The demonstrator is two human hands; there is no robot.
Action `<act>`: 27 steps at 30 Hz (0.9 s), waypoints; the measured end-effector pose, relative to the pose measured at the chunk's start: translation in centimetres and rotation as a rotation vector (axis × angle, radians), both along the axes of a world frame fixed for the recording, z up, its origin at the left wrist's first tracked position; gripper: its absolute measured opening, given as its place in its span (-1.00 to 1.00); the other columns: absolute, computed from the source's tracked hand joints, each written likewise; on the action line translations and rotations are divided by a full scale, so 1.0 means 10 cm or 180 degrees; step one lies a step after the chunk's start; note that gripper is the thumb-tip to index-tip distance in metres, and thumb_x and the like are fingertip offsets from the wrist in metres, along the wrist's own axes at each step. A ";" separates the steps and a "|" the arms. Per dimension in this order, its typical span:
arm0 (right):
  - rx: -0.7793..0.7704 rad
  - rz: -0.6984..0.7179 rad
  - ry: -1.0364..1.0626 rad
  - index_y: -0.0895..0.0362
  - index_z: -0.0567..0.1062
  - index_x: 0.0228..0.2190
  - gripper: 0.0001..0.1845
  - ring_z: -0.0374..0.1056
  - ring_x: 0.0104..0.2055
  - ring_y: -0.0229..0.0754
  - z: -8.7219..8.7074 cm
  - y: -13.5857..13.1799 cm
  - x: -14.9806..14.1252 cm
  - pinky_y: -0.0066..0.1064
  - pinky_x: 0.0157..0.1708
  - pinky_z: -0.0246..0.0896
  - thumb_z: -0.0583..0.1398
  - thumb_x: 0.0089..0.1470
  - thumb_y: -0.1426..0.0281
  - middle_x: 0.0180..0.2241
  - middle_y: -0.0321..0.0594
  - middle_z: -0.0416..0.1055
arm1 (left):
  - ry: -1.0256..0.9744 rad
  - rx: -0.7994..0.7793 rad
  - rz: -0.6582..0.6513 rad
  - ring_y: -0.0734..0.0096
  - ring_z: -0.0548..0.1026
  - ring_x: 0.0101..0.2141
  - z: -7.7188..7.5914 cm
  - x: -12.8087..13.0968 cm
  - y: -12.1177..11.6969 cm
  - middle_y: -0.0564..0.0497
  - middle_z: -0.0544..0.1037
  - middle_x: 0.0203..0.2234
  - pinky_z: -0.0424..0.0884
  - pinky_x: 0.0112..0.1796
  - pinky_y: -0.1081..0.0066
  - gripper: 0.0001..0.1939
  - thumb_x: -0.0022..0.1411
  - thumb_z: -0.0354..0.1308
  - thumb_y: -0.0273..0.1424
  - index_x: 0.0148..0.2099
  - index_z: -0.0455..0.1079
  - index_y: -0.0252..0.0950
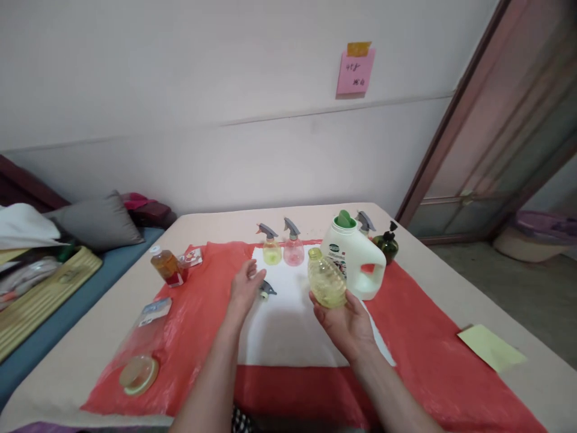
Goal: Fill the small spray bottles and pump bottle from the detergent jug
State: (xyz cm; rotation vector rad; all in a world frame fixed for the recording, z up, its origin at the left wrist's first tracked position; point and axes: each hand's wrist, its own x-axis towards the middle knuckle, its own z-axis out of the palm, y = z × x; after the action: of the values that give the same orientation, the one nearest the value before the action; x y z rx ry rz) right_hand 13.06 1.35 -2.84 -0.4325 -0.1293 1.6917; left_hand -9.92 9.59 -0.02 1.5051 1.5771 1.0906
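Note:
My right hand [349,322] holds a clear yellow spray bottle body [327,281] from below, raised over the white sheet [288,337]. The bottle tilts to the left and its neck has no sprayer on it. My left hand [246,287] is half curled with its thumb apart from the fingers, and nothing shows in it. Just to its right, a grey trigger sprayer head [267,289] lies on the sheet. Behind stand a yellow spray bottle [271,251] and a pink spray bottle [293,251], both with grey trigger heads on.
A large pale green jug [360,264] stands to the right, partly behind the held bottle. Beside it is a dark green pump bottle [388,245]. At left are an amber bottle [167,267] and a round lidded container [139,374]. Red plastic [202,300] covers the table's middle.

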 end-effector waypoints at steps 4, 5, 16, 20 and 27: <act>-0.0097 -0.0208 0.0115 0.04 0.42 -0.01 -0.51 0.52 -0.15 0.01 0.08 0.03 0.05 -0.28 -0.33 0.48 0.30 -0.02 0.30 -0.06 -0.13 0.53 | 0.0905 -0.0280 0.0212 -0.08 0.45 0.06 -0.24 -0.11 0.19 -0.37 0.50 0.00 0.28 0.05 0.04 -0.64 0.13 0.21 -0.39 -0.01 0.40 -0.39; -0.0107 -0.0215 0.0121 0.05 0.41 -0.01 -0.52 0.52 -0.16 0.00 0.08 0.03 0.05 -0.29 -0.33 0.48 0.28 0.00 0.30 -0.06 -0.12 0.53 | 0.1098 -0.0345 0.0175 -0.09 0.45 0.04 -0.31 -0.07 0.19 -0.36 0.51 -0.01 0.29 0.04 0.04 -0.65 0.10 0.24 -0.41 -0.04 0.41 -0.38; -0.0202 -0.0057 -0.0077 0.03 0.42 0.03 -0.50 0.51 -0.17 -0.07 0.10 -0.05 -0.03 -0.34 -0.32 0.41 0.27 0.02 0.25 -0.10 -0.17 0.55 | 0.1644 -0.0507 0.0296 -0.18 0.33 0.12 -0.46 0.24 0.04 -0.29 0.51 -0.12 0.20 0.03 0.06 -0.67 -0.05 0.34 -0.39 -0.20 0.36 -0.28; -0.0206 -0.0062 -0.0123 0.02 0.42 0.02 -0.51 0.51 -0.18 -0.07 0.09 -0.06 -0.03 -0.34 -0.32 0.41 0.26 0.02 0.24 -0.08 -0.19 0.54 | 0.0828 -0.0716 0.0324 -0.08 0.52 -0.11 -0.44 0.20 0.03 -0.02 0.47 -0.56 0.28 -0.04 0.09 -0.72 -0.22 0.32 -0.61 -0.52 0.28 -0.22; -0.0196 0.0031 -0.0119 0.08 0.42 0.01 -0.49 0.51 -0.18 -0.06 0.12 -0.08 -0.04 -0.37 -0.30 0.39 0.27 0.00 0.26 -0.09 -0.16 0.54 | -0.1850 -0.0493 0.0400 0.36 0.60 -0.33 -0.05 0.11 0.12 0.01 0.55 -0.49 0.51 -0.18 0.32 -0.92 0.08 0.21 -0.53 -0.38 0.36 -0.30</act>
State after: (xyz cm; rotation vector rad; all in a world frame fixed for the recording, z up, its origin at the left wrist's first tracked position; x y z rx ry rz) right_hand 12.63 0.53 -1.61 -0.5105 -0.1071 1.7010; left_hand -8.78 10.75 -0.47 0.8833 1.3138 1.2971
